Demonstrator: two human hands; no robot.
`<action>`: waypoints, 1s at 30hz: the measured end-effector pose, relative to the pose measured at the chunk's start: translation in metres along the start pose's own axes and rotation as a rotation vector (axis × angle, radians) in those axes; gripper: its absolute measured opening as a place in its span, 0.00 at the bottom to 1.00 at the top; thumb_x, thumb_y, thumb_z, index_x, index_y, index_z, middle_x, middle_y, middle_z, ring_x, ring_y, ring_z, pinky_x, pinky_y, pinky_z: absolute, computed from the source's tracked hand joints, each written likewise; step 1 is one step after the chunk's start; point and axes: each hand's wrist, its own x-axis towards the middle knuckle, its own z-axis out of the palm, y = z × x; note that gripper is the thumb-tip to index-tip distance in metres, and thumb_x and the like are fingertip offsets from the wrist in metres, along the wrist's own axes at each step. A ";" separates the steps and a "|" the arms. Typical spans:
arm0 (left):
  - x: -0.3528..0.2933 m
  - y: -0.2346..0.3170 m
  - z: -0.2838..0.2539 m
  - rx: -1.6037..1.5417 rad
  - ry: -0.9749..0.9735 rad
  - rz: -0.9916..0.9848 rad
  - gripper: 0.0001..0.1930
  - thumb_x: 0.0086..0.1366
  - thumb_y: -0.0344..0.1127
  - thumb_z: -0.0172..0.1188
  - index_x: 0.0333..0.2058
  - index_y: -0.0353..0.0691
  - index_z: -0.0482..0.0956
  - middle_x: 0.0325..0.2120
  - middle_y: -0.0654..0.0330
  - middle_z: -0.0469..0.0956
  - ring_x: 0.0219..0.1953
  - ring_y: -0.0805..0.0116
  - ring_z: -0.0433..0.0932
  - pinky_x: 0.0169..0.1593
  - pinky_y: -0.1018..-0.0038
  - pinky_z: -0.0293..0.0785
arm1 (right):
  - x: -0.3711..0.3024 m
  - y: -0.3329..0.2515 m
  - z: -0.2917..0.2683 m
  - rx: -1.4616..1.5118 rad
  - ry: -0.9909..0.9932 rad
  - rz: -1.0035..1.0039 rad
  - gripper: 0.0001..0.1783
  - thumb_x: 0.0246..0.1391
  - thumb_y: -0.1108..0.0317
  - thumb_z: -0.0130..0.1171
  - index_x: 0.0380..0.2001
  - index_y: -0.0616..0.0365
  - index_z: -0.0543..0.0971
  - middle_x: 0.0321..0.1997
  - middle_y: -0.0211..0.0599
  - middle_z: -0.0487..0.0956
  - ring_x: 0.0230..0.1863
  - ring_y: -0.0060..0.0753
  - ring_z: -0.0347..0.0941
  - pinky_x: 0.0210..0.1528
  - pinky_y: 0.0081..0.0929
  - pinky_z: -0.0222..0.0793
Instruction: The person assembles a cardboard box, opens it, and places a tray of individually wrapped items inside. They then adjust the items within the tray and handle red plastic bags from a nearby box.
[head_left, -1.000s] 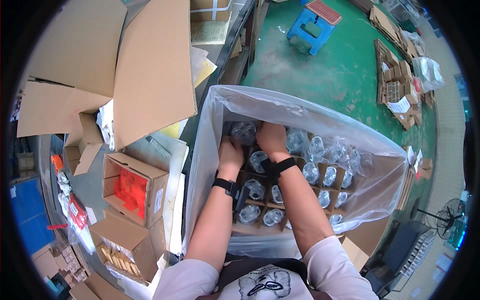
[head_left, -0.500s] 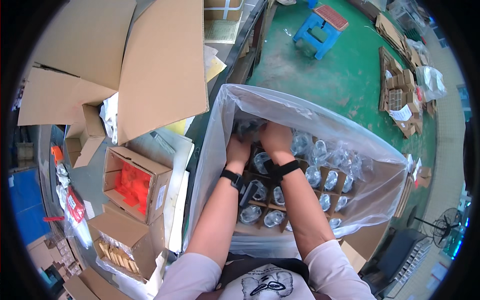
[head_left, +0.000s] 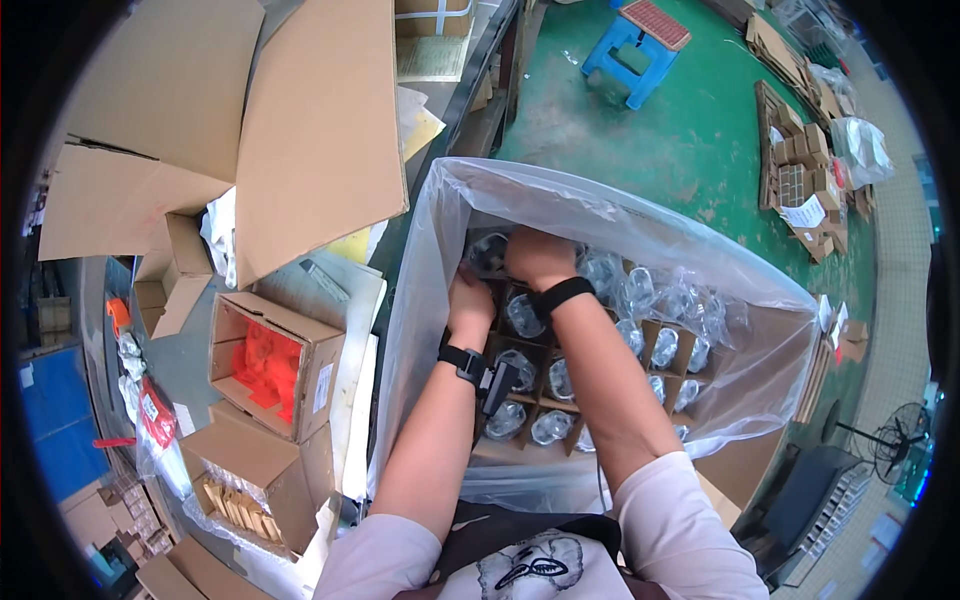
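Observation:
A large carton lined with a clear plastic bag point(head_left: 620, 215) stands in front of me, split by cardboard dividers point(head_left: 545, 385). Its cells hold several parts in clear plastic bags point(head_left: 523, 315). In the far left corner of the carton, a bagged part point(head_left: 488, 252) with something dark inside lies between my hands. My right hand point(head_left: 540, 258) is closed at its right side, the fingertips hidden. My left hand point(head_left: 468, 298) is low against the carton's left side, just nearer than that part; its fingers are mostly out of sight. Both wrists wear black straps.
Left of the carton is a worktable with an open box of red bags point(head_left: 268, 370), a box of small tan packets point(head_left: 240, 505) and a large open carton point(head_left: 315, 140). A blue stool point(head_left: 635, 55) stands on the green floor beyond. A fan point(head_left: 895, 440) is at the right.
My right hand has shifted slightly left and farther over the corner part. My left hand has drawn a little away from it, so more of the bagged part shows. The view has shifted slightly.

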 end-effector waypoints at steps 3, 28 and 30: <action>0.001 -0.016 0.003 -0.162 0.024 0.059 0.20 0.71 0.46 0.42 0.43 0.32 0.72 0.34 0.50 0.78 0.30 0.53 0.78 0.36 0.62 0.71 | -0.024 -0.013 -0.042 0.038 0.038 0.005 0.15 0.50 0.65 0.52 0.38 0.60 0.81 0.44 0.50 0.80 0.48 0.50 0.77 0.49 0.39 0.73; 0.001 -0.093 0.003 0.307 0.039 0.292 0.08 0.59 0.32 0.55 0.33 0.34 0.76 0.34 0.45 0.78 0.40 0.44 0.76 0.43 0.58 0.71 | -0.068 -0.032 0.074 0.082 -0.089 -0.106 0.08 0.47 0.68 0.54 0.26 0.58 0.81 0.33 0.49 0.81 0.35 0.50 0.79 0.36 0.40 0.76; -0.015 -0.097 -0.003 0.198 0.084 0.402 0.08 0.60 0.34 0.55 0.32 0.34 0.76 0.33 0.45 0.78 0.37 0.45 0.76 0.42 0.60 0.71 | -0.069 -0.028 0.082 0.098 -0.082 -0.123 0.08 0.48 0.67 0.55 0.26 0.57 0.81 0.35 0.49 0.80 0.36 0.51 0.79 0.36 0.41 0.75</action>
